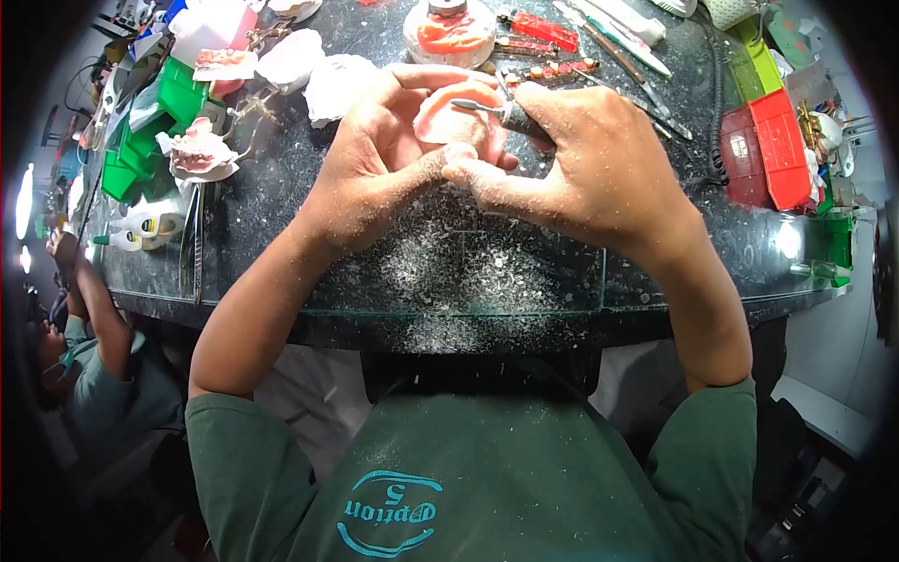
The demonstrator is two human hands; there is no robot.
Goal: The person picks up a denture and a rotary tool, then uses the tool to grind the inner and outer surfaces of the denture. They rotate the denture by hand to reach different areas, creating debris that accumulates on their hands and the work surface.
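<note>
My left hand (361,173) is curled round a pink denture base (438,120), its fingers behind it and the thumb along its lower edge. In my right hand (599,159) is a dark rotary handpiece (526,125), gripped between bent fingers and pointing left. The grey bur (473,105) at its end overlaps the upper face of the pink piece. Both thumbs meet just below the denture base. Pale dust speckles my fingers, and shavings (459,272) lie scattered on the dark worktop under my hands.
White plaster models (342,89) and a cast with pink gum (198,150) stand at the left, near green bins (140,140) and a small bottle (154,225). Behind my hands are a round flask (449,33), red tooth strips (543,33) and instruments. Red bins (773,150) stand right; another person (103,365) sits left.
</note>
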